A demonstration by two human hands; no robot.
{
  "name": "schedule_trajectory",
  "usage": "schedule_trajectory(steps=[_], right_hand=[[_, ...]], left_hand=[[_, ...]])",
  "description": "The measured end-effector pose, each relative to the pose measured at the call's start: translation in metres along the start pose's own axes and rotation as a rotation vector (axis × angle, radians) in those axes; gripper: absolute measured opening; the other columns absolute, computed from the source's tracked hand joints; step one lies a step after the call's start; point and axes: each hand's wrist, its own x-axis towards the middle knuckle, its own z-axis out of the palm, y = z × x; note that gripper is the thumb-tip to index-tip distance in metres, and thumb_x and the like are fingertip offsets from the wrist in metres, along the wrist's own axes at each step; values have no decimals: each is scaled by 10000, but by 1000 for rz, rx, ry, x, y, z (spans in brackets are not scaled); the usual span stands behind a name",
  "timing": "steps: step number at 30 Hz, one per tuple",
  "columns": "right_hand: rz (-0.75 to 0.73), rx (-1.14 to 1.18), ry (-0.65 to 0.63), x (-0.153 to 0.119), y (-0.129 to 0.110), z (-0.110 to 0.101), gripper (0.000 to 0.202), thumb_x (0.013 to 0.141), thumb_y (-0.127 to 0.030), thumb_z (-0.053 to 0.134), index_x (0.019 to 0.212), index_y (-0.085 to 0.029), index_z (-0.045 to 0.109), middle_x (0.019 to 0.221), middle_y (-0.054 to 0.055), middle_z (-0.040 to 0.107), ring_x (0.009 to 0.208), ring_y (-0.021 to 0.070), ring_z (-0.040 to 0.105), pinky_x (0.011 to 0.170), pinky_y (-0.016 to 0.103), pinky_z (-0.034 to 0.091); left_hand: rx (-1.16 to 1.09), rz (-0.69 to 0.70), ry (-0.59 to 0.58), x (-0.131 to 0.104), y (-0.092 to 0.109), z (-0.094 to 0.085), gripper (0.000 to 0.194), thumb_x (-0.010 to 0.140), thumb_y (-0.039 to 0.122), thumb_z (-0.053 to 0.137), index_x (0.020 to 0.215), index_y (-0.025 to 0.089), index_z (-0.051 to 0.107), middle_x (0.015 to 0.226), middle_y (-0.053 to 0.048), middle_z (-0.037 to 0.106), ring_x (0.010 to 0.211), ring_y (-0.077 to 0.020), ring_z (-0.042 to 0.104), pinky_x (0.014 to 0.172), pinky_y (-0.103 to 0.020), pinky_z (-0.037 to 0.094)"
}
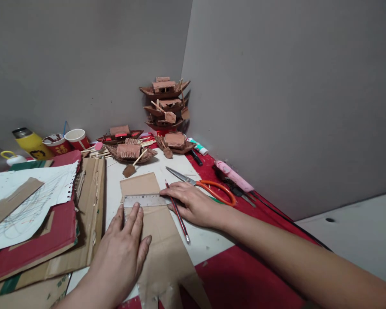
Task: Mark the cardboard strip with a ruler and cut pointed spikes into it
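Observation:
A clear ruler (150, 200) lies across a brown cardboard piece (162, 236), which has pointed cuts at its near end. My left hand (120, 244) rests flat, fingers spread, with its fingertips on the ruler's left end and the cardboard. At the ruler's right end, my right hand (196, 204) presses with its fingertips while holding a dark red pencil (181, 219), tip pointing away and eraser end toward me. Just beyond that hand lie scissors with orange handles (221, 194), their blades apart slightly or closed; I cannot tell which.
Cardboard sheets and paper (56, 195) are piled at the left. Several model boats (128, 151) stand at the back, some stacked in the corner (164, 88). Paper cups (77, 139) and a yellow bottle (35, 143) are back left. A pink glue gun (234, 175) lies by the right wall.

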Motion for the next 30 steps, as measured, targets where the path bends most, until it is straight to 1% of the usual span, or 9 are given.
schedule_trajectory(steps=[6, 9, 11, 15, 19, 23, 25, 27, 30], right_hand=[[-8, -9, -9, -33, -14, 1, 330, 912, -141, 561, 1234, -140, 635, 1149, 143, 686, 1113, 251, 588, 967, 416, 479], [0, -5, 10, -49, -21, 2, 319, 925, -159, 560, 1233, -135, 641, 1146, 149, 688, 1124, 258, 578, 955, 418, 479], [3, -6, 4, -53, -22, 1, 314, 932, -188, 569, 1235, -146, 642, 1145, 150, 686, 1126, 255, 576, 947, 415, 477], [-10, -37, -20, -46, -19, -4, 310, 924, -201, 592, 1223, -149, 655, 1114, 152, 692, 1087, 260, 590, 911, 415, 480], [-13, -72, -57, -37, -17, -10, 318, 930, -172, 566, 1236, -159, 651, 1107, 136, 696, 1058, 251, 588, 908, 399, 477], [-46, -56, -88, -31, -13, -16, 315, 949, -172, 531, 1243, -174, 643, 1103, 112, 702, 1026, 226, 587, 896, 371, 482], [-60, -53, -94, -28, -10, -18, 313, 960, -187, 518, 1247, -178, 641, 1111, 110, 699, 1017, 220, 587, 892, 368, 486], [-91, -53, -103, -24, -8, -21, 313, 975, -189, 491, 1251, -179, 639, 1120, 109, 697, 1025, 217, 581, 896, 365, 485], [-190, -74, -139, -21, -7, -22, 331, 996, -178, 435, 1270, -177, 620, 1114, 107, 704, 1031, 225, 561, 903, 384, 476]], left_hand=[[49, 92, 21, -18, 24, -13, 520, 896, 338, 496, 1302, 31, 604, 1376, -193, 561, 1206, -440, 561, 969, -526, 519], [64, 135, 36, -27, 34, -15, 522, 894, 335, 505, 1300, 23, 602, 1380, -211, 552, 1204, -447, 560, 969, -534, 513], [81, 128, 15, -30, 37, -17, 521, 895, 338, 510, 1311, 35, 597, 1406, -213, 526, 1210, -446, 555, 971, -527, 507], [123, 72, -26, -30, 37, -21, 512, 894, 329, 525, 1330, 67, 588, 1416, -231, 511, 1231, -456, 536, 945, -543, 506], [108, 109, -12, -29, 35, -24, 520, 890, 339, 529, 1320, 54, 590, 1389, -262, 528, 1303, -441, 470, 994, -553, 466], [52, 122, -5, -27, 31, -24, 513, 880, 349, 527, 1299, 64, 606, 1374, -276, 541, 1259, -424, 525, 978, -523, 487], [33, 130, 24, -26, 29, -23, 522, 874, 370, 528, 1311, 94, 602, 1356, -264, 566, 1251, -420, 535, 966, -523, 497], [32, 138, 86, -25, 27, -22, 576, 852, 401, 549, 1353, 117, 568, 1368, -259, 556, 1263, -424, 519, 956, -527, 504], [57, 155, 159, -24, 26, -20, 665, 806, 449, 583, 1350, 67, 560, 1366, -291, 535, 1244, -429, 532, 925, -508, 530]])
